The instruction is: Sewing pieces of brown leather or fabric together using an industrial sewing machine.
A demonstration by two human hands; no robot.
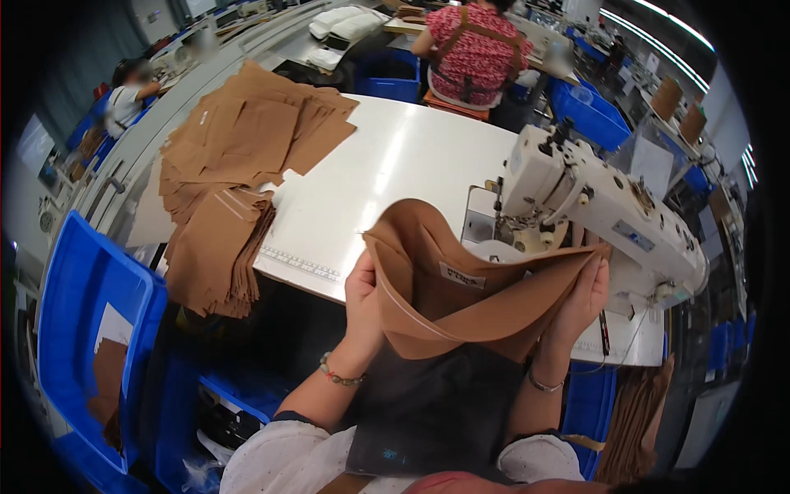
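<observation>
Between my two hands a brown fabric bag [428, 317] is spread at its mouth, so its inside faces up. A small pale label [462, 275] shows on the inner wall. My left hand [362, 288] is closed on the bag's left edge, thumb against the cloth. At the right corner my right hand [586, 296] grips the rim. The bag is above my lap, in front of a white sewing machine [609, 214], whose needle area is just beyond the bag's far edge.
Stacks of cut brown fabric pieces [239, 123] cover the left of the white table [395, 156]. Blue bins [62, 288] stand at my left, and brown cloth [638, 420] hangs at the lower right. A person in a red patterned top [477, 53] sits beyond the table.
</observation>
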